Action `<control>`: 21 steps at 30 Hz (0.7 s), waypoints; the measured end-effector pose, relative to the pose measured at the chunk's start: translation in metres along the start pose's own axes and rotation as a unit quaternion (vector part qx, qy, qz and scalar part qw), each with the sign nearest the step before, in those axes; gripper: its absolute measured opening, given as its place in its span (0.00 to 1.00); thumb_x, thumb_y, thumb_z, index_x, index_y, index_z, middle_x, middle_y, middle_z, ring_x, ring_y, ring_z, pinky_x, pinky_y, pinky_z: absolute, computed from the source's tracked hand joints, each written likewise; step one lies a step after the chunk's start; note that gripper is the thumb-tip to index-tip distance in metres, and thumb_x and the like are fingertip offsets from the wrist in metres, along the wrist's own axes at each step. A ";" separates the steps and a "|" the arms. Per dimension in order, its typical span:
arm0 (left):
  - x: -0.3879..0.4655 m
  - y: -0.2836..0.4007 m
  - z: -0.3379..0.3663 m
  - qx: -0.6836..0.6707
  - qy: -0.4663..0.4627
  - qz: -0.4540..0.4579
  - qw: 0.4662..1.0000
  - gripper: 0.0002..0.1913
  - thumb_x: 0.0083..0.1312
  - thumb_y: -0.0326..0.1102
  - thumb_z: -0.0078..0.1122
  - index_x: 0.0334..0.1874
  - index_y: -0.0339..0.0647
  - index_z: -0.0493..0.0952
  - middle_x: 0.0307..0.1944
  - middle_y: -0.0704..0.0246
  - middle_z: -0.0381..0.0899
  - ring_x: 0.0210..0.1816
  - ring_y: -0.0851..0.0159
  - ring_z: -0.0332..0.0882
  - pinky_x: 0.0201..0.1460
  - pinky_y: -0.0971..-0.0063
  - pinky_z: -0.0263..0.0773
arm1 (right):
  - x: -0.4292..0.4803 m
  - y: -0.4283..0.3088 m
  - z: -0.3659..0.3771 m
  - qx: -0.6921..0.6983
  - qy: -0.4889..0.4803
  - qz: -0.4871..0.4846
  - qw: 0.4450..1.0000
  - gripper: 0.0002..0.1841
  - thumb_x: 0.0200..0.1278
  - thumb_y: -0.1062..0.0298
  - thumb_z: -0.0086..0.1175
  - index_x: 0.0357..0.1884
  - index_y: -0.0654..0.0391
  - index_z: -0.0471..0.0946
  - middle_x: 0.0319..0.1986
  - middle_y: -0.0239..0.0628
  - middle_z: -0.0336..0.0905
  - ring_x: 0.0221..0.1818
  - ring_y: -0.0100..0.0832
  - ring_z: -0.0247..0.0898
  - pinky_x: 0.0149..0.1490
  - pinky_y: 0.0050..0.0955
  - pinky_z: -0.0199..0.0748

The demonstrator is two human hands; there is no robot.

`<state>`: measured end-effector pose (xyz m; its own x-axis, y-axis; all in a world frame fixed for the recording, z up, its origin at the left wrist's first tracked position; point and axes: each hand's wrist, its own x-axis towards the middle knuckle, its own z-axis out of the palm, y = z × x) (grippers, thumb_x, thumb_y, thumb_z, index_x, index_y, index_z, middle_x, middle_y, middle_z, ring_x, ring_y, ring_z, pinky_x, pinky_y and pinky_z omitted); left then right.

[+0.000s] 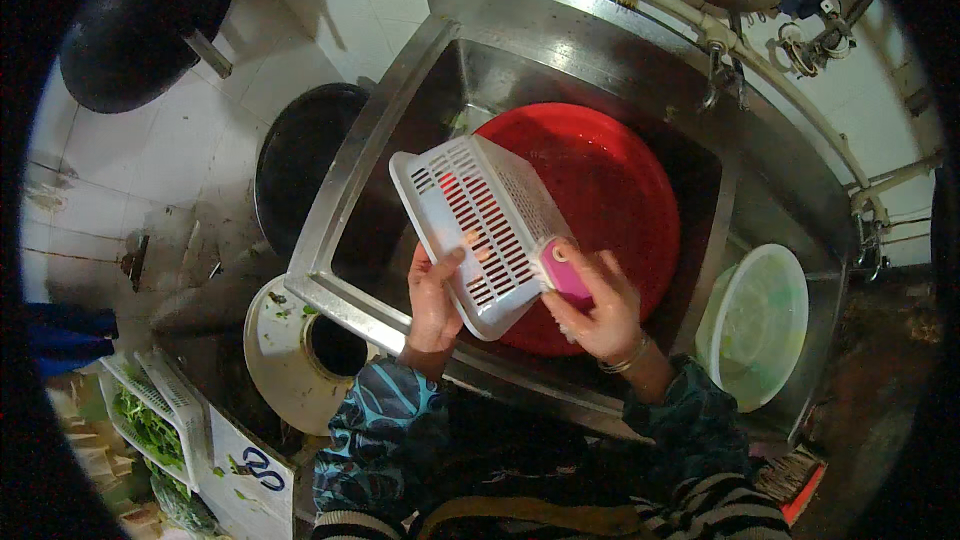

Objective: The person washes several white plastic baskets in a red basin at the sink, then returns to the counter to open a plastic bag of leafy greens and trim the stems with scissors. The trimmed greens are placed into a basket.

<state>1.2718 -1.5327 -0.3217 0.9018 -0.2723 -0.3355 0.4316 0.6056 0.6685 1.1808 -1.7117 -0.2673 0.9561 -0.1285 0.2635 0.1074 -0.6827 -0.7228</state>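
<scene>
A white slotted plastic basket [480, 221] is tilted on its side over the sink. My left hand [436, 300] grips its rim, thumb on the outside; some fingers show through the slots. In my right hand [604, 307] is a scrubbing brush with a pink back [564, 276], its white bristles against the basket's lower right edge. Below the basket a round red plastic basin [622, 187] sits in the stainless steel sink [517, 75]. The basket hides part of the basin.
A pale green plastic bowl [761, 330] rests at the sink's right. Taps [716, 79] hang over the back edge. Left of the sink are a black round pan [307, 157] and a cream round container [277, 360]. A white basket of leafy greens [150, 420] stands lower left.
</scene>
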 end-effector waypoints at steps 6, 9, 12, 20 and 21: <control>-0.013 -0.003 0.022 0.040 0.046 -0.003 0.998 0.15 0.55 0.21 0.55 0.46 0.35 0.70 0.42 0.63 0.76 0.42 0.65 0.75 0.47 0.71 0.72 | 0.098 -0.002 0.029 -0.111 -0.018 0.079 0.991 0.28 0.51 0.55 0.54 0.57 0.46 0.66 0.45 0.58 0.68 0.44 0.57 0.67 0.48 0.46 0.67; -0.016 -0.003 0.025 0.040 0.075 0.003 0.996 0.15 0.55 0.21 0.55 0.46 0.36 0.70 0.41 0.63 0.77 0.40 0.65 0.76 0.45 0.71 0.72 | 0.124 0.000 0.036 -0.050 -0.032 0.081 0.995 0.27 0.52 0.56 0.54 0.57 0.47 0.66 0.48 0.55 0.67 0.49 0.58 0.64 0.52 0.47 0.64; -0.019 -0.003 0.021 -0.012 0.076 0.030 0.997 0.15 0.55 0.20 0.54 0.46 0.35 0.70 0.41 0.63 0.76 0.41 0.65 0.76 0.45 0.70 0.72 | 0.078 -0.002 0.023 -0.053 -0.102 0.043 0.992 0.29 0.51 0.59 0.55 0.58 0.50 0.63 0.48 0.55 0.66 0.48 0.59 0.64 0.52 0.48 0.63; -0.045 -0.012 0.018 0.038 0.035 0.006 0.999 0.14 0.56 0.19 0.53 0.46 0.34 0.71 0.40 0.62 0.77 0.40 0.66 0.76 0.45 0.71 0.73 | 0.061 0.016 0.024 -0.100 -0.048 0.006 0.994 0.29 0.49 0.66 0.57 0.56 0.58 0.65 0.47 0.50 0.70 0.45 0.51 0.68 0.49 0.38 0.68; -0.046 -0.011 0.019 0.055 0.048 0.003 0.997 0.14 0.56 0.20 0.53 0.46 0.35 0.71 0.40 0.63 0.77 0.39 0.66 0.76 0.44 0.71 0.73 | 0.086 0.018 0.030 -0.070 -0.025 0.014 0.997 0.28 0.50 0.65 0.57 0.56 0.58 0.65 0.46 0.51 0.70 0.46 0.52 0.68 0.50 0.38 0.67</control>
<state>1.2263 -1.5414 -0.3011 0.9006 -0.1924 -0.3898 0.4305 0.5192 0.7383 1.2732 -1.7138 -0.2770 0.9708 -0.1154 0.2105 0.0450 -0.7739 -0.6318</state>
